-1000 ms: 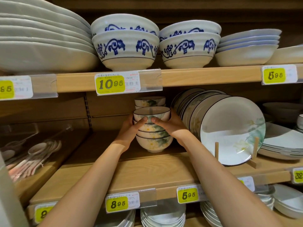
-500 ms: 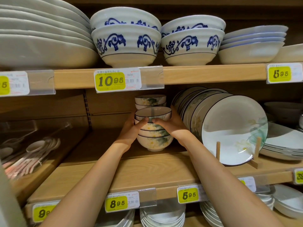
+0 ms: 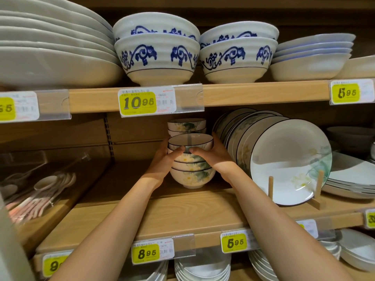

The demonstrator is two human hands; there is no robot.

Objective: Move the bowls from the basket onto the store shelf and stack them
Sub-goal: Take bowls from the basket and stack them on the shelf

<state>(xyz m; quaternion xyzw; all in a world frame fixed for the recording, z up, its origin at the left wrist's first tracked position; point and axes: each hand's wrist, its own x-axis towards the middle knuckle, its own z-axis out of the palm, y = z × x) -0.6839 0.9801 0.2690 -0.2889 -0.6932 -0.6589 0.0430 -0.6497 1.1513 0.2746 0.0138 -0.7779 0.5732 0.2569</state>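
Two hands seat the top bowl on the stack.
Left hand and right hand cup it, fingers curled round its wall, likely to centre it; the stack stands on the shelf, just left of the plates.

Wooden middle shelf, light grain. Front stack of floral bowls sits near centre, with a rear stack of the same bowls just behind. To their right, plates stand on edge in a wooden rack. Far right, a flat plate pile. Left, a clear bin of spoons. Price tags on the front lip.
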